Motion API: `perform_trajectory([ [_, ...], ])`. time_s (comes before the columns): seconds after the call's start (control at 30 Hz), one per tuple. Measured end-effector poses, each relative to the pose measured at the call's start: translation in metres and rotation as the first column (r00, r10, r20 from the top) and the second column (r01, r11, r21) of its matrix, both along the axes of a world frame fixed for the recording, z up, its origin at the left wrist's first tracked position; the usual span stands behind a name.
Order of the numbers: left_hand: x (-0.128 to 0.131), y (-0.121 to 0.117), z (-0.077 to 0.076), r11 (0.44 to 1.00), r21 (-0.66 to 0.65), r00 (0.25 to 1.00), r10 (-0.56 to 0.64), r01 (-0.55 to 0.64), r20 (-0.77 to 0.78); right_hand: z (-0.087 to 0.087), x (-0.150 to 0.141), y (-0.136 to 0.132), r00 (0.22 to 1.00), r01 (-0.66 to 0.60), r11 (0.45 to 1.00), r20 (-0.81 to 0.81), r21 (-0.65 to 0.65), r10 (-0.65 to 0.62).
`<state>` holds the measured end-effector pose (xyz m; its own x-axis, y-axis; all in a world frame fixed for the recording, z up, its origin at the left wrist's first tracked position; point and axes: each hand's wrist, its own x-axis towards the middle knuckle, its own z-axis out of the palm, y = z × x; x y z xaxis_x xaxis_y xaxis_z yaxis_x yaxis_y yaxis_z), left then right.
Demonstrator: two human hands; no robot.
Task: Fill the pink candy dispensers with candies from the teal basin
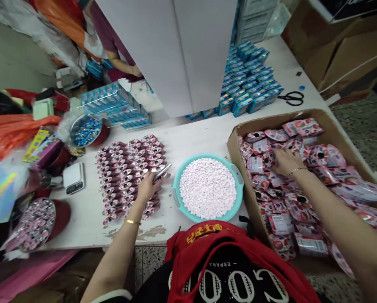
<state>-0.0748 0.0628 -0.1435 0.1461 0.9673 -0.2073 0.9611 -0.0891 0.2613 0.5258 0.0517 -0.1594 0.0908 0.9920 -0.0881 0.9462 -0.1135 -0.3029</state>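
- Head view: my left hand (pixel 148 185) is closed around a silvery tool (pixel 162 171), over the rows of pink pouches (pixel 124 173) on the table (pixel 201 135);
- my right hand (pixel 286 162) is down among the red-and-white packets (pixel 281 223) in the cardboard box (pixel 235 153); I cannot tell whether it grips one;
- the turquoise basin (pixel 176 179) of white pellets (pixel 207 187) stands between my hands, beside the box.

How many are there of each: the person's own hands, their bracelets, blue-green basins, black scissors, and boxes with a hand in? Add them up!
Own hands: 2 (left hand, right hand)
Bracelets: 2 (left bracelet, right bracelet)
Blue-green basin: 1
Black scissors: 1
Box with a hand in: 1
Total: 7
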Motion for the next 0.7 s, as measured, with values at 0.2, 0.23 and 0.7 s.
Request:
perform_trajectory([
  [0.2,0.015,0.020,-0.036,0.994,-0.107,0.989,-0.007,-0.008,-0.145,-0.004,0.005,0.005,0.999,-0.047,0.998,-0.007,0.032,0.047],
  [0.23,0.017,0.023,-0.038,0.995,-0.101,0.985,0.000,-0.018,-0.171,-0.004,0.006,0.003,0.998,-0.055,0.997,-0.021,0.060,0.056],
  [0.7,0.063,-0.041,0.017,0.877,-0.139,0.883,-0.434,0.459,0.178,0.083,-0.116,-0.079,0.462,0.551,0.834,-0.840,0.019,-0.285],
])
